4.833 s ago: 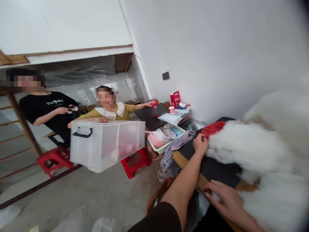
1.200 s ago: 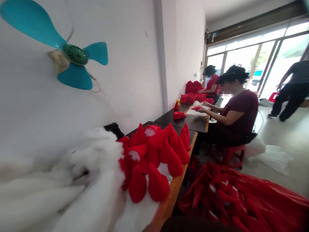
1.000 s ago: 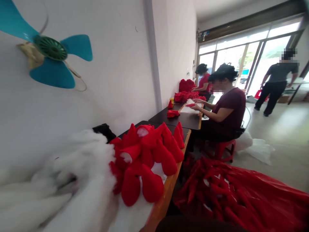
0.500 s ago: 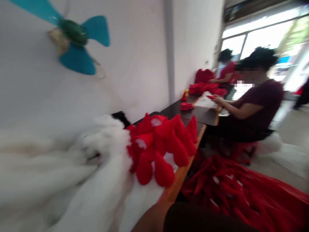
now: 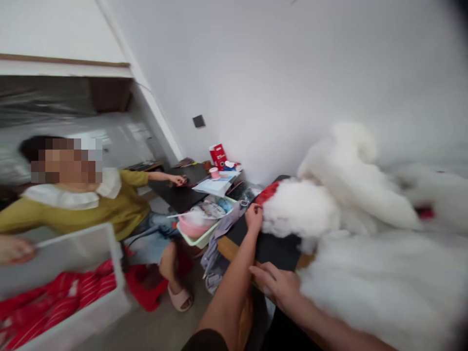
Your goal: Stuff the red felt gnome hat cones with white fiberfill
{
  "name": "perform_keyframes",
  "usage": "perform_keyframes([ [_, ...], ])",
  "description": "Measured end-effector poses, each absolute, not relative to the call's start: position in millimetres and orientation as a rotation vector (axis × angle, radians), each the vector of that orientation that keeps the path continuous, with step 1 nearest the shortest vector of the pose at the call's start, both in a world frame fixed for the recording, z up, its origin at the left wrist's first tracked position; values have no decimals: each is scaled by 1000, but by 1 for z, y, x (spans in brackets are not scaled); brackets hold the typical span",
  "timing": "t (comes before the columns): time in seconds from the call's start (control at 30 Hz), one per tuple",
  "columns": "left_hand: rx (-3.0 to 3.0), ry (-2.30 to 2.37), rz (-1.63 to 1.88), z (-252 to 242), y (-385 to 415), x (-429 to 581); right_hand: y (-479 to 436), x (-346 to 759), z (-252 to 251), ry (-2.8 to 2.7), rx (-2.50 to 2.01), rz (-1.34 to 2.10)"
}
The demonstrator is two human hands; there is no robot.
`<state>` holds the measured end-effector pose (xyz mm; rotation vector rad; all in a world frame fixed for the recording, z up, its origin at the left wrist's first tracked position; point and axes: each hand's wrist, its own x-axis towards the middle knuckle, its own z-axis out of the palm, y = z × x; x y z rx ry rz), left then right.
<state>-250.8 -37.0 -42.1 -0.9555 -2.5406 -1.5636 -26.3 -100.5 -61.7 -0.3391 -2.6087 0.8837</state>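
My left hand (image 5: 255, 218) reaches forward over the dark table, its fingers closed at the edge of a red fabric piece (image 5: 266, 193). White fluffy stuffing (image 5: 298, 207) lies right beside that piece and covers part of it. Closer to me, my right hand (image 5: 280, 285) is open above the table's near edge, fingers stretched toward my left forearm and holding nothing. A large heap of the same stuffing (image 5: 380, 278) spreads to the right of this hand.
At left a person sits beside a white bin (image 5: 120, 292) of red striped pieces, one arm on a dark table (image 5: 164, 190). Between us stands a pale green basket (image 5: 199, 240) with a pink bowl (image 5: 195, 225). Farther back are a red box (image 5: 218, 157) and papers (image 5: 215, 184).
The view has swung far to the left, away from the red stuffed pieces and other workers. Both my hands, the seated person and the bin are now in sight.
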Motion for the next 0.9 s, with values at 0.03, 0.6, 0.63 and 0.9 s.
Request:
perform_keyframes([
  [0.03, -952, -2541, -1573, -44, -35, -250, -99, -23, -65, -2631, -300, 798],
  [0.6, -890, -2557, -1598, -61, -29, -245, -90, -10, -99, -2717, 137, 165],
  [0.63, -894, -2555, -1604, -61, -29, -245, -91, -10, -102, -2694, 121, 169],
  [0.9, -878, -2569, -1613, -59, -30, -243, -85, -7, -96, -2642, 209, 217],
])
